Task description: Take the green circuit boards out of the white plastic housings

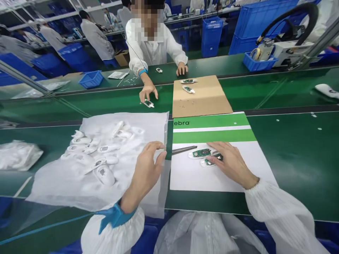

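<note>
My left hand, a blue band at its wrist, hovers by the right edge of a white plastic sheet, thumb and fingers apart and nothing between them. Several white shells lie on that sheet. My right hand is over the white and green board, its thumb and fingers around the right end of a white shell with a green circuit board. Another such shell lies just behind it, its right end near my fingers. Dark tweezers rest to the left.
Across the bench, a person's hand touches a circuit-board shell. Brown cardboard holds two more. A plastic bag lies far left; blue trays and a machine stand at the back.
</note>
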